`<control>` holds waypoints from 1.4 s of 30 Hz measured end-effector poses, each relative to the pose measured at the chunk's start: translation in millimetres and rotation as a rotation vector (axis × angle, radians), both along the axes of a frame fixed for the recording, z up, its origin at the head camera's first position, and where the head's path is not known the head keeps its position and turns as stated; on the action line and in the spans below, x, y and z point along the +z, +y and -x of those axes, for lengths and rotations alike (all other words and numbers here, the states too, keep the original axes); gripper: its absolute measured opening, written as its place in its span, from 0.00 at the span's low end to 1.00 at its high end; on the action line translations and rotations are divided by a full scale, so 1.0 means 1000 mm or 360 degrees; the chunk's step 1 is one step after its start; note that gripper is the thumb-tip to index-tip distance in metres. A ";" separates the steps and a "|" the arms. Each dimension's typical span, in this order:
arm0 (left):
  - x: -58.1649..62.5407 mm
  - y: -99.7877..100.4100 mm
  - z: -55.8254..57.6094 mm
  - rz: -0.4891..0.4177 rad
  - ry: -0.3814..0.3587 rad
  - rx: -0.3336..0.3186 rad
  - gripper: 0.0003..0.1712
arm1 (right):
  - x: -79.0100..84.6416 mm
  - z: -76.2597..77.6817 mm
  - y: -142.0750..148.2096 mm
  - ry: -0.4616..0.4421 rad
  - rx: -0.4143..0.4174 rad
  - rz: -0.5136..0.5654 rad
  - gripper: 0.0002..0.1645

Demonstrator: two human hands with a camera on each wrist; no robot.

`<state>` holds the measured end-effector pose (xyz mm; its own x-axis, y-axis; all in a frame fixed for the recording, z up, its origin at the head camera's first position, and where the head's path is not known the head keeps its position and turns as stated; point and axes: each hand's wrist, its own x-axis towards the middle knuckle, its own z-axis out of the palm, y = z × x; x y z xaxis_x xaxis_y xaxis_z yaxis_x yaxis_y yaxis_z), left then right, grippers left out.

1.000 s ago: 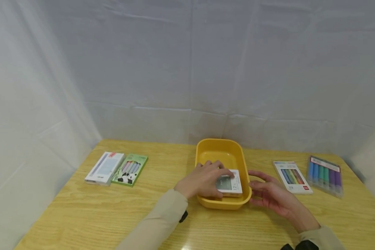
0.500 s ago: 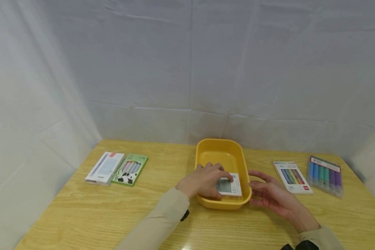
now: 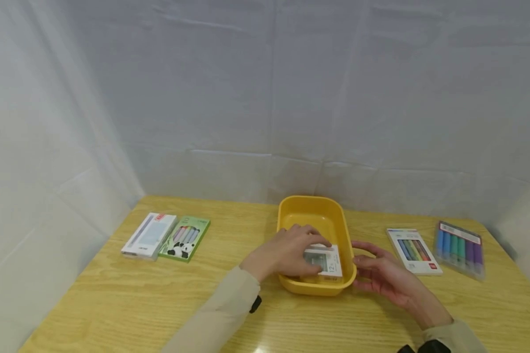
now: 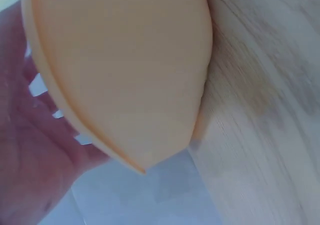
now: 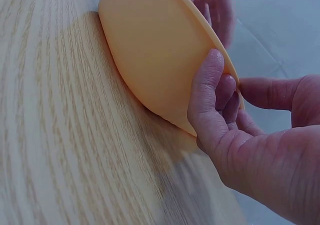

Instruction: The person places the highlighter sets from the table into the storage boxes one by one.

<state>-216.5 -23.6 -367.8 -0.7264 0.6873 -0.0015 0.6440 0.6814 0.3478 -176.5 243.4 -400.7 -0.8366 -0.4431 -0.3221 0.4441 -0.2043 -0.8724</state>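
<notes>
The box (image 3: 332,264) lies towards five o'clock in the bin (image 3: 316,290); whether the left hand (image 3: 289,252) over it grips, I cannot tell. The right hand (image 3: 390,279) merely rests loose fingers against the bin's four o'clock side, so a push could slide the bin.

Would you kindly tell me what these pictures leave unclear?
Head: part of the box in the tray, hidden by the left hand.
Head: fine print on the panda box, too small.
Left wrist: the tray's contents, hidden by its wall.
Right wrist: much of the left hand, behind the tray or cut off above.
</notes>
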 end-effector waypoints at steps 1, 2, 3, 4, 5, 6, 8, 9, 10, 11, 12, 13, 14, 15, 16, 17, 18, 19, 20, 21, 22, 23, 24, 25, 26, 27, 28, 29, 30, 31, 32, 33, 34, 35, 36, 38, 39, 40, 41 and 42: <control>0.000 -0.002 -0.001 -0.0029 0.0028 0.0001 0.30 | 0.000 0.000 0.000 -0.0001 -0.0001 0.0002 0.26; 0.000 -0.004 -0.002 -0.0056 0.0058 0.0004 0.30 | -0.001 0.000 0.000 -0.0002 -0.0001 0.0003 0.25; 0.001 -0.006 -0.003 -0.0078 0.0090 0.0007 0.31 | -0.001 0.000 0.000 -0.0004 -0.0003 0.0002 0.25; 0.001 -0.008 -0.004 -0.0102 0.0121 0.0010 0.31 | -0.001 0.000 0.000 -0.0006 -0.0004 0.0000 0.26; 0.001 -0.011 -0.005 -0.0118 0.0150 0.0014 0.31 | -0.001 0.000 0.000 -0.0009 -0.0007 -0.0006 0.26; 0.001 -0.013 -0.006 -0.0140 0.0171 0.0013 0.31 | -0.001 0.000 0.000 -0.0014 -0.0013 -0.0011 0.27; 0.001 -0.016 -0.007 -0.0171 0.0219 0.0013 0.32 | -0.001 0.001 0.000 -0.0022 -0.0025 -0.0025 0.29; 0.001 -0.018 -0.008 -0.0185 0.0245 0.0013 0.31 | 0.000 0.001 0.000 -0.0023 -0.0031 -0.0036 0.29; 0.002 -0.019 -0.009 -0.0199 0.0270 0.0012 0.31 | 0.000 0.001 0.000 -0.0025 -0.0034 -0.0046 0.30; 0.002 -0.021 -0.009 -0.0205 0.0303 0.0011 0.31 | 0.000 0.001 0.000 -0.0024 -0.0036 -0.0056 0.31; 0.002 -0.022 -0.010 -0.0221 0.0331 0.0008 0.31 | 0.000 0.001 0.000 -0.0022 -0.0039 -0.0063 0.31; 0.002 -0.024 -0.009 -0.0232 0.0369 0.0004 0.31 | 0.001 0.001 0.000 -0.0020 -0.0041 -0.0070 0.32; 0.002 -0.025 -0.009 -0.0247 0.0407 -0.0003 0.31 | 0.001 0.001 0.000 -0.0017 -0.0042 -0.0073 0.32; 0.002 -0.027 -0.009 -0.0259 0.0444 -0.0007 0.31 | 0.001 0.001 0.000 -0.0016 -0.0042 -0.0081 0.33; 0.002 -0.028 -0.009 -0.0272 0.0484 -0.0012 0.31 | 0.001 0.001 0.000 -0.0015 -0.0042 -0.0086 0.33; 0.002 -0.030 -0.009 -0.0282 0.0522 -0.0015 0.31 | 0.001 0.001 0.000 -0.0014 -0.0042 -0.0091 0.33; 0.002 -0.032 -0.008 -0.0297 0.0553 -0.0019 0.31 | 0.002 0.001 0.000 -0.0016 -0.0043 -0.0094 0.33; 0.001 -0.034 -0.009 -0.0310 0.0580 -0.0020 0.31 | 0.002 0.001 0.000 -0.0018 -0.0043 -0.0097 0.33; 0.001 -0.036 -0.009 -0.0323 0.0600 -0.0017 0.32 | 0.002 0.001 0.000 -0.0019 -0.0043 -0.0099 0.33; 0.001 -0.038 -0.009 -0.0335 0.0617 -0.0011 0.32 | 0.002 0.001 0.000 -0.0019 -0.0042 -0.0102 0.34; 0.001 -0.040 -0.010 -0.0344 0.0631 -0.0005 0.32 | 0.002 0.000 0.000 -0.0018 -0.0040 -0.0100 0.33; 0.001 -0.043 -0.011 -0.0344 0.0644 0.0006 0.32 | 0.002 0.000 0.000 -0.0015 -0.0037 -0.0098 0.33; 0.002 -0.046 -0.011 -0.0344 0.0657 0.0017 0.32 | 0.002 0.000 0.000 -0.0013 -0.0035 -0.0098 0.33; 0.002 -0.049 -0.012 -0.0340 0.0672 0.0029 0.32 | 0.002 0.000 0.000 -0.0010 -0.0032 -0.0098 0.33; 0.002 -0.052 -0.012 -0.0326 0.0691 0.0048 0.32 | 0.002 0.000 0.000 -0.0008 -0.0032 -0.0100 0.34; 0.002 -0.055 -0.013 -0.0310 0.0710 0.0068 0.32 | 0.002 0.000 0.000 -0.0005 -0.0032 -0.0104 0.34; 0.001 -0.058 -0.013 -0.0293 0.0730 0.0089 0.32 | 0.002 0.000 0.000 -0.0004 -0.0030 -0.0106 0.34; 0.001 -0.061 -0.013 -0.0281 0.0747 0.0112 0.32 | 0.001 0.000 0.000 -0.0003 -0.0030 -0.0109 0.34; 0.001 -0.065 -0.012 -0.0277 0.0762 0.0134 0.32 | 0.001 0.000 0.000 -0.0003 -0.0030 -0.0111 0.34; 0.000 -0.068 -0.012 -0.0268 0.0772 0.0161 0.32 | 0.001 0.000 0.000 -0.0004 -0.0031 -0.0110 0.34; 0.000 -0.071 -0.012 -0.0261 0.0779 0.0187 0.32 | 0.001 0.000 0.000 -0.0001 -0.0031 -0.0111 0.34; -0.001 -0.075 -0.012 -0.0255 0.0784 0.0211 0.32 | 0.001 0.000 0.000 0.0004 -0.0028 -0.0110 0.33; -0.001 -0.078 -0.011 -0.0245 0.0793 0.0231 0.33 | 0.001 0.000 0.000 0.0008 -0.0026 -0.0110 0.33; -0.002 -0.081 -0.011 -0.0236 0.0799 0.0251 0.33 | 0.001 0.000 0.000 0.0012 -0.0026 -0.0109 0.33; -0.002 -0.084 -0.011 -0.0222 0.0806 0.0270 0.33 | 0.001 0.000 0.000 0.0016 -0.0024 -0.0107 0.33; -0.003 -0.090 -0.011 -0.0179 0.0817 0.0301 0.35 | 0.001 0.000 0.000 0.0024 -0.0022 -0.0108 0.32; -0.003 -0.093 -0.012 -0.0158 0.0823 0.0318 0.35 | 0.001 0.000 0.000 0.0025 -0.0022 -0.0109 0.32; -0.004 -0.095 -0.012 -0.0144 0.0829 0.0332 0.36 | 0.001 0.000 0.000 0.0027 -0.0021 -0.0110 0.32; -0.004 -0.098 -0.012 -0.0128 0.0829 0.0349 0.36 | 0.001 0.000 0.000 0.0028 -0.0021 -0.0110 0.31; -0.005 -0.100 -0.012 -0.0113 0.0833 0.0365 0.36 | 0.001 0.000 0.001 0.0031 -0.0020 -0.0112 0.31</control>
<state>-204.6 -123.3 -372.5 -0.7483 0.4974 0.4388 0.5812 0.8106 0.0723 -176.6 243.9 -400.2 -0.8484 -0.4093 -0.3356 0.4247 -0.1480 -0.8931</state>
